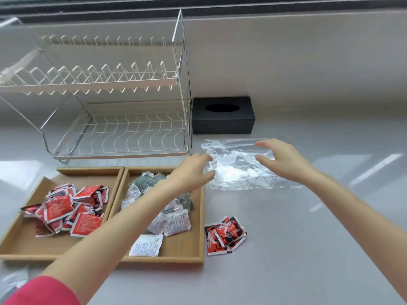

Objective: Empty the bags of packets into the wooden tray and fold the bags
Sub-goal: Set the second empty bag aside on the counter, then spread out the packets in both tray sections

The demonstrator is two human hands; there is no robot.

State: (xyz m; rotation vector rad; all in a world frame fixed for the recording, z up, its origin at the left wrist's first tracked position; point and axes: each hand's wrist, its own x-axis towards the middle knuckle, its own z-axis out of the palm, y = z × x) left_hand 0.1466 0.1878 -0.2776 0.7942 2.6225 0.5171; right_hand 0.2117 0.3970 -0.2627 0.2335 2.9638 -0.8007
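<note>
A clear plastic bag lies flat and crumpled on the grey counter, right of the wooden tray. My left hand hovers at the bag's left edge with fingers apart. My right hand is over the bag's right part, fingers spread, holding nothing. The tray has two compartments: red packets fill the left one, white and grey packets the right one. A small heap of red packets lies on the counter just right of the tray.
A white wire dish rack stands behind the tray. A black tissue box sits by the wall behind the bag. Another bit of clear plastic shows at the bottom left corner.
</note>
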